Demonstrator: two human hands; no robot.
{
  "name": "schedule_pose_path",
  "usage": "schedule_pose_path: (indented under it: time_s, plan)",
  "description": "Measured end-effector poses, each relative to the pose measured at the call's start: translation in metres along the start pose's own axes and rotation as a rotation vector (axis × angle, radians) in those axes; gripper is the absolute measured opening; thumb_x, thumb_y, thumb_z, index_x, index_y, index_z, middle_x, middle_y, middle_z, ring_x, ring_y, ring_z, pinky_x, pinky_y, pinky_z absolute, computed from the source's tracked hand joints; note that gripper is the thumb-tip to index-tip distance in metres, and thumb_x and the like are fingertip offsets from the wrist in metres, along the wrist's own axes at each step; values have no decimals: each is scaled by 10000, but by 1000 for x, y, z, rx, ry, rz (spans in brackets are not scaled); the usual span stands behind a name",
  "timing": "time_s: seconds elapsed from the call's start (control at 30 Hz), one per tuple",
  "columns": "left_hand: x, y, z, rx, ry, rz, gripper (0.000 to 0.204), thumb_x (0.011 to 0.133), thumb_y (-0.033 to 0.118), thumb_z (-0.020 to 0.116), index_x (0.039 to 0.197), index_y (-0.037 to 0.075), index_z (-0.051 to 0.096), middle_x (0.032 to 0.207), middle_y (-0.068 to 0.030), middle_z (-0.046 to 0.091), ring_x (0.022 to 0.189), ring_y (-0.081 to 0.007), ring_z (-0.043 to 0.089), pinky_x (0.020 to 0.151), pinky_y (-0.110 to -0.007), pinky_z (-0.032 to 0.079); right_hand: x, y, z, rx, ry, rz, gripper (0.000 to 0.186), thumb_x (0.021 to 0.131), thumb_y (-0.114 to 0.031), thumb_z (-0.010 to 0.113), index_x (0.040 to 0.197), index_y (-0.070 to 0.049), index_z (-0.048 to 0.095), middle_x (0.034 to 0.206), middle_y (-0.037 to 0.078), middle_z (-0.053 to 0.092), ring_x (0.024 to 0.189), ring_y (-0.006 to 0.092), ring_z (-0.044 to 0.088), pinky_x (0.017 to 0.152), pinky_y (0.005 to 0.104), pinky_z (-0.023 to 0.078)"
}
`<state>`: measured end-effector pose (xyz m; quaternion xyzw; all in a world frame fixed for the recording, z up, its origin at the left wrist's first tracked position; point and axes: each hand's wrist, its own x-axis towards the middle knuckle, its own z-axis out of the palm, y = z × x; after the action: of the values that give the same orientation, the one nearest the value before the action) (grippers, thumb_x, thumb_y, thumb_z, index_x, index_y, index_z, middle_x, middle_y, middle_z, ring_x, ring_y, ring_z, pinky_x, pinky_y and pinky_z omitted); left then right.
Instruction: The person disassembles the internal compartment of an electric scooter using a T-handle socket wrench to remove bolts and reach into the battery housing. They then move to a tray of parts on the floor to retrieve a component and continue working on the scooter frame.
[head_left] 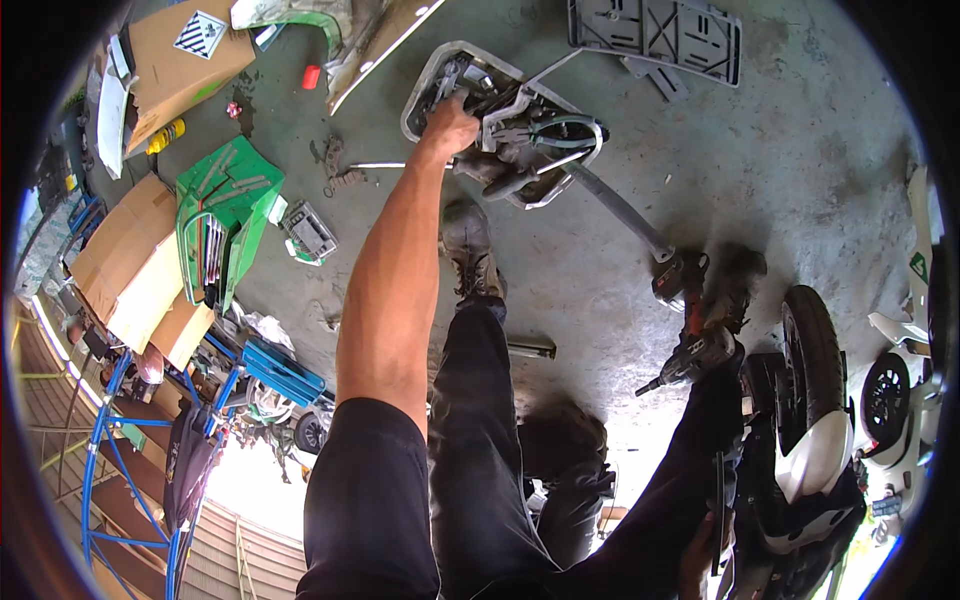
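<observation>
My left arm reaches forward to a metal tool tray (416, 118) on the floor. My left hand (452, 124) is down inside it with fingers curled; what they hold is hidden. In the tray are pliers (555, 133), dark tools and metal bars, some sticking out past the rim. A long grey bar (615, 208) runs from there to a power tool (678, 275). A second power tool (700, 355) lies nearer my right leg. My right hand (697, 550) is partly visible at the lower right beside a scooter, its fingers hidden.
Cardboard boxes (125, 260), a green plastic body panel (225, 180), a blue ladder-like frame (95, 460) and blue cases (280, 372) occupy the left. A black plastic rack (655, 30) lies beyond the tray. The scooter's wheel (805, 340) and white parts stand at right.
</observation>
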<state>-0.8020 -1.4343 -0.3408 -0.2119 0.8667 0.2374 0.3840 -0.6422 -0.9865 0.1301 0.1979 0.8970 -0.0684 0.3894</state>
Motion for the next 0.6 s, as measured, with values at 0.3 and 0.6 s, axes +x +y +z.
schedule_pose_path:
  time_s: [0.3, 0.6]
  plan:
    - [11, 8, 1, 89, -55, 24, 491, 711, 142, 537, 1186, 27, 582, 1070, -289, 613, 1048, -409, 582, 903, -401, 475, 0, 8, 6, 122, 61, -32, 224, 922, -170, 484, 979, 8, 608, 898, 177, 634, 842, 337, 600, 746, 417, 449]
    - [-37, 16, -20, -923, 43, -167, 509, 747, 17, 527, 1255, 27, 551, 1181, -124, 602, 1033, -237, 579, 925, -358, 440, -11, 65, 14, 113, 3, -40, 214, 930, -165, 478, 969, 3, 606, 914, 168, 635, 849, 329, 603, 733, 411, 445]
